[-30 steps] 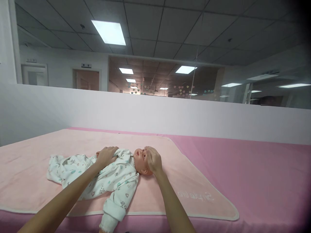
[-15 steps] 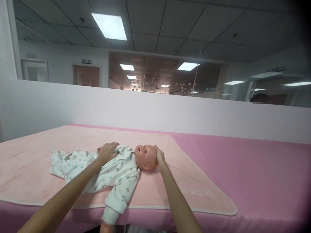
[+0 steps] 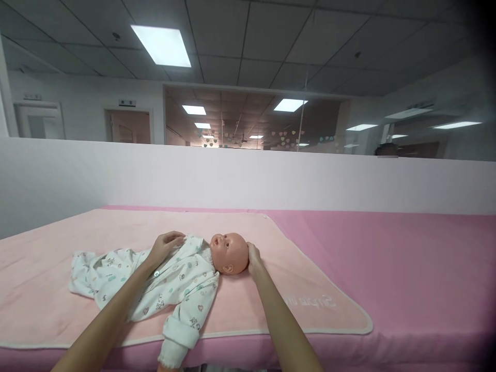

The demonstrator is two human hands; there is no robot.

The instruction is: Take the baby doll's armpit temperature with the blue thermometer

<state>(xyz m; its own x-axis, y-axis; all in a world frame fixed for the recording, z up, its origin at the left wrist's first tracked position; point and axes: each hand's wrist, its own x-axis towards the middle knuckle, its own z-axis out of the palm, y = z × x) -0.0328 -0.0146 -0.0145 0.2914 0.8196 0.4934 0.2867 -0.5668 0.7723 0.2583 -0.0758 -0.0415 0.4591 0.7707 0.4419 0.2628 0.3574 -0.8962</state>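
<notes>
- Lying on its back, the baby doll (image 3: 217, 258) rested on the pale pink blanket (image 3: 251, 299), its bare head pointing toward the darker pink side of the bed and its legs stretched the other way.
- The doll wore a white printed sleepsuit (image 3: 170, 281); the sleeve nearest the person hung over the blanket's front edge, just past the trim.
- The left hand (image 3: 165, 245) lay flat on the doll's chest, on the far side of the sleepsuit near the collar, fingers loosely spread and pressing on the cloth rather than gripping it.
- The right hand (image 3: 253, 258) sat against the crown of the doll's head, fingers together and curved around the skull; whether they truly clasped it or only touched it could not be told from where I stood.
- Both bare forearms reached in from the near edge, one on each side of the doll's trunk.
- Under the blanket, the darker pink sheet (image 3: 406, 268) spread well away from the doll's head.
- Beyond the doll, a low white partition (image 3: 271, 181) ran along the far side of the bed, with glass walls and lit ceiling panels (image 3: 160, 45) above it.
</notes>
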